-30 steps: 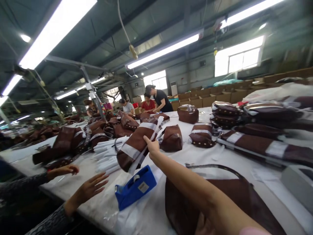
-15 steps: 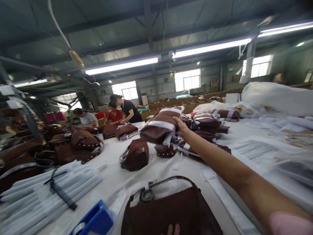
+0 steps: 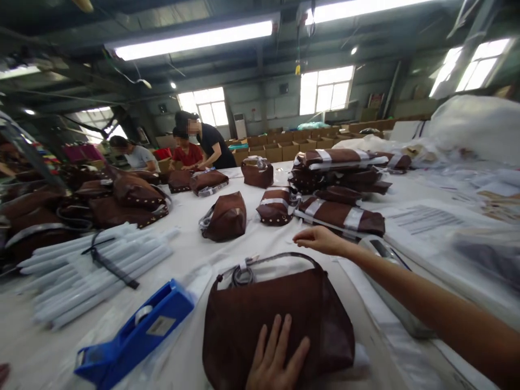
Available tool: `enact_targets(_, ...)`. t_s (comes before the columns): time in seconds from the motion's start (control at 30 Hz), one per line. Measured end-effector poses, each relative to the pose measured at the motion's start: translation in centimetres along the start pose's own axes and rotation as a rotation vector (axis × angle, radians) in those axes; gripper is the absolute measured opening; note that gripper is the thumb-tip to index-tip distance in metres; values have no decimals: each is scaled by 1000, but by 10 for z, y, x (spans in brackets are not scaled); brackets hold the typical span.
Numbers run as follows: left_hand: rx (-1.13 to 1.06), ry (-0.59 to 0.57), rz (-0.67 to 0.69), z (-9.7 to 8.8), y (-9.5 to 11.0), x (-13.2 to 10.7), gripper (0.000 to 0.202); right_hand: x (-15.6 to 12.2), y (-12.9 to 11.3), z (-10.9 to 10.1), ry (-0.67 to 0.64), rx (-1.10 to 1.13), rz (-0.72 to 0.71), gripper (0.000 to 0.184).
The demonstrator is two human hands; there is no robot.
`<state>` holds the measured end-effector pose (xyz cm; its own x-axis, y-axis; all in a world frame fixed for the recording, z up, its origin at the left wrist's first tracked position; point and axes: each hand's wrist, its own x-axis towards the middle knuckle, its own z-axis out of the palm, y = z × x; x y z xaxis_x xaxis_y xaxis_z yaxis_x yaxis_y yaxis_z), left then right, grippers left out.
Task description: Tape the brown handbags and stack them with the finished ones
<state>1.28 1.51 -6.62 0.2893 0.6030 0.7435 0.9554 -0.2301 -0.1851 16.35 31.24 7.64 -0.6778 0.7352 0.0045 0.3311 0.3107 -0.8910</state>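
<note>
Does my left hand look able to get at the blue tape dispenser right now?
Probably yes. The left hand lies spread on the brown bag, and the blue tape dispenser rests beside that bag, on its left, with nothing visible standing up between hand and dispenser.

Bare left hand (image 3: 274, 360); bare right hand (image 3: 322, 240), forearm (image 3: 439, 306)

Left grip (image 3: 275, 360) rests on a brown handbag (image 3: 280, 298), right grip (image 3: 320, 240) near its strap (image 3: 298, 255).
</note>
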Motion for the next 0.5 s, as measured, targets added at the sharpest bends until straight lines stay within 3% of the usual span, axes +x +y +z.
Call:
enact_targets(0.13,-35,-187,18,-23,-3,9,75,-8,5,26,-8,-246,-60,25)
enact_targets(0.27,-81,-293,-11,-32,-1,10,78,-5,3,55,-21,-393,-108,24)
enact_targets(0.33,-103,-313,-30,-33,0,10,77,-1,8,69,-65,-450,-65,22)
enact_targets(0.5,-150,-357,-53,-33,-3,13,71,23,28,89,-80,-483,101,45)
